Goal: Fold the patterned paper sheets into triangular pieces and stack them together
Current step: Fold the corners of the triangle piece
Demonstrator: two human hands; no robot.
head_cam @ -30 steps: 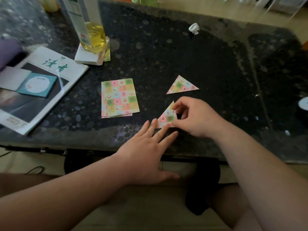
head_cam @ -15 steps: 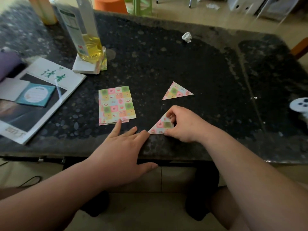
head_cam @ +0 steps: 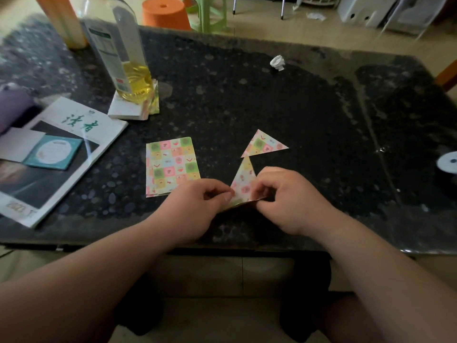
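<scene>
A white-covered magazine [head_cam: 74, 129] lies far left of the grip on the dark speckled stone table [head_cam: 321, 115], and a clear plastic bottle of yellow oil [head_cam: 131, 78] stands beyond it. Just left of the grip sits a flat stack of pastel checked paper sheets [head_cam: 171, 165]. The left hand [head_cam: 195, 206] and the right hand [head_cam: 289, 201] each pinch the lower edge of a folded triangular piece of patterned paper [head_cam: 243, 179] near the table's front edge, its point aimed away from the person. A finished paper triangle [head_cam: 262, 144] rests just beyond that point. A crumpled white paper ball [head_cam: 278, 62] lies well beyond.
</scene>
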